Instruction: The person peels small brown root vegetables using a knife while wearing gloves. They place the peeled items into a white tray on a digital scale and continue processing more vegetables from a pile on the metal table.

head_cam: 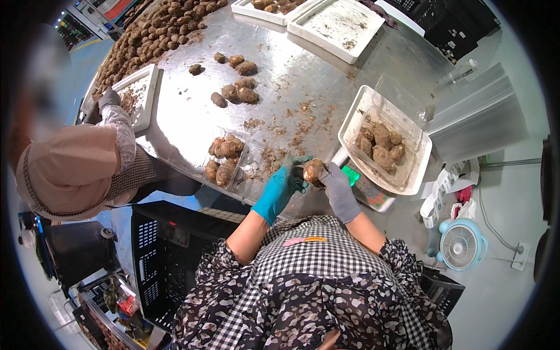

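Observation:
A brown, hairy taro corm is in the grip of my right hand, which wears a grey glove. Just left of it, my left hand in a teal glove has its fingers apart, holding nothing; contact with the corm is unclear. A digital scale with a lit green display stands beside my right hand. On it rests a white tray, bearing an open clear plastic container with several taros. Left of my hands, another clear container holds several taros.
Loose taros and fibre scraps lie on the metal table. A large taro heap and white trays occupy the far side. Another person works at left. Stacked clear lids, a label strip and a fan are at right.

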`<state>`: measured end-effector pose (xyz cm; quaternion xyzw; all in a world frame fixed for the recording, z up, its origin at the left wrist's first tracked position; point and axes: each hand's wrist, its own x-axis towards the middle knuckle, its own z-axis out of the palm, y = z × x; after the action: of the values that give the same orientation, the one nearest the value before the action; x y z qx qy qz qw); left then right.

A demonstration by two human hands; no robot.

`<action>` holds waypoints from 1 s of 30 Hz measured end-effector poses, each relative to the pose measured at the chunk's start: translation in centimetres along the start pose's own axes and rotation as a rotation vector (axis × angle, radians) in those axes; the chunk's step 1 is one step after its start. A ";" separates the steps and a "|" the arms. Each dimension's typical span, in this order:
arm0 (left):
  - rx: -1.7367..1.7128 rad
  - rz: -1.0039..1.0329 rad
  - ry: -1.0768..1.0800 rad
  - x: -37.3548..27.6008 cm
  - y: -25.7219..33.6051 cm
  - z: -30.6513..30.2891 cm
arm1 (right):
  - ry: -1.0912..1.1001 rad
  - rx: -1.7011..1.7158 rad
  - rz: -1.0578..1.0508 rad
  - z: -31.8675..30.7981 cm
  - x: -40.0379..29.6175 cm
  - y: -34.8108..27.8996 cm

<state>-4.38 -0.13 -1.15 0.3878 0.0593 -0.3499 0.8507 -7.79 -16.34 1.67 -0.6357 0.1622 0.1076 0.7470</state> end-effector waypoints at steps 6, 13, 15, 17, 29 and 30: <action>0.337 0.085 0.146 -0.4 -0.5 2.1 | 0.109 -0.502 -0.308 -0.2 0.2 0.1; 0.760 0.498 -0.044 1.0 4.4 10.9 | -0.031 -0.058 0.125 -1.0 1.8 5.2; 0.944 0.738 -0.187 2.9 4.8 13.4 | -0.083 -0.098 0.203 -0.5 1.8 5.8; 1.187 0.910 -0.287 5.0 5.1 15.5 | -0.115 -0.215 0.249 -0.8 2.2 6.1; 1.768 0.708 0.533 13.2 17.1 -7.7 | -0.194 -0.251 0.150 0.0 0.7 4.3; 1.921 0.637 0.646 11.9 18.8 -8.1 | -0.225 -0.392 0.137 -1.2 1.9 7.5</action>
<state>18.00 7.57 0.43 0.9692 -0.1231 0.1083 0.1838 -8.88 -16.35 -6.06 -0.7400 0.0968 0.2577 0.6137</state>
